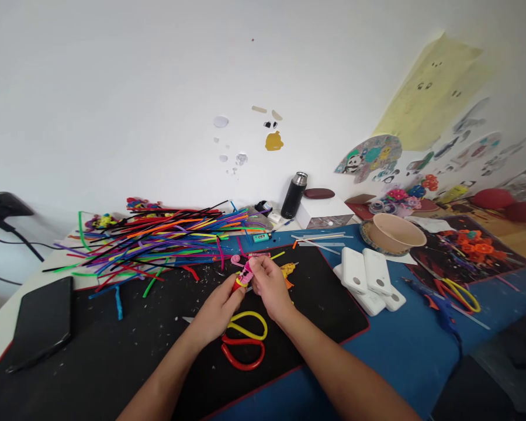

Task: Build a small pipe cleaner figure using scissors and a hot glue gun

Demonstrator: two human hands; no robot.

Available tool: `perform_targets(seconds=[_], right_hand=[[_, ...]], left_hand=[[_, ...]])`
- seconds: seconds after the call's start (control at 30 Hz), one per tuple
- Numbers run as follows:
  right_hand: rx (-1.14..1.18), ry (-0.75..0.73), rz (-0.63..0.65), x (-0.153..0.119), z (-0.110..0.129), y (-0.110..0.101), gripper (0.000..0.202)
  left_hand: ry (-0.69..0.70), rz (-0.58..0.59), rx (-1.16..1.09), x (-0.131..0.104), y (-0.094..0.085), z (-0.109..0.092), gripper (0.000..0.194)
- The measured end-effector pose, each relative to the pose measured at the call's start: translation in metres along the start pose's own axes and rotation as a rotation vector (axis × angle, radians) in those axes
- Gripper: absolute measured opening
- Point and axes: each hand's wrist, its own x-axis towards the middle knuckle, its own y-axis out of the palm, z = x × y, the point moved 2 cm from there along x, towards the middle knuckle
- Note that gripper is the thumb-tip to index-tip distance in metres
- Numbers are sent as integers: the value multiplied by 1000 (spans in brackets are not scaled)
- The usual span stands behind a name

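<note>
The left hand's grip (219, 309) is closed around the red-and-yellow lower end of a small pink piece (245, 275); the right hand's grip (269, 286) pinches its top. The piece, compact with dark markings, is above a flat black mat (324, 298). Smooth, loop-handled scissors (245, 341) lie nearby; thin, fuzzy multicoloured stems (158, 240) heap beyond.

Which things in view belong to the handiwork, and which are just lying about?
Likely part of the job:
- held pink piece
- colourful fuzzy stems
- nearest scissors

Likely just lying about:
- black flask
- white devices
- beige bowl
- flat black device, far left
</note>
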Motion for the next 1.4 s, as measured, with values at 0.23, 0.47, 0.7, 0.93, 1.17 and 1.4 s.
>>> perform_targets(seconds=[0.23,0.47,0.7,0.93,1.17,1.4], right_hand=[[14,8,0,1,-2,0,57],[17,19,-7,-1,-4,-3,57],[36,22,-9,0,-4,-3,55],[96,79,-37,5,-1,-9,54],[116,96,-37,6,-8,-17,53],[44,76,-17,-7,-7,-20,55]], left_hand=[[44,39,11,-1,-1,-6,32],[45,27,-40,0,0,-5,29],[-14,43,-124,0,1,-4,32],[-131,131,-283,-1,0,-4,40],[-140,181,-265,0,0,-10,50],[-51,-24,-288,7,-8,-9,55]])
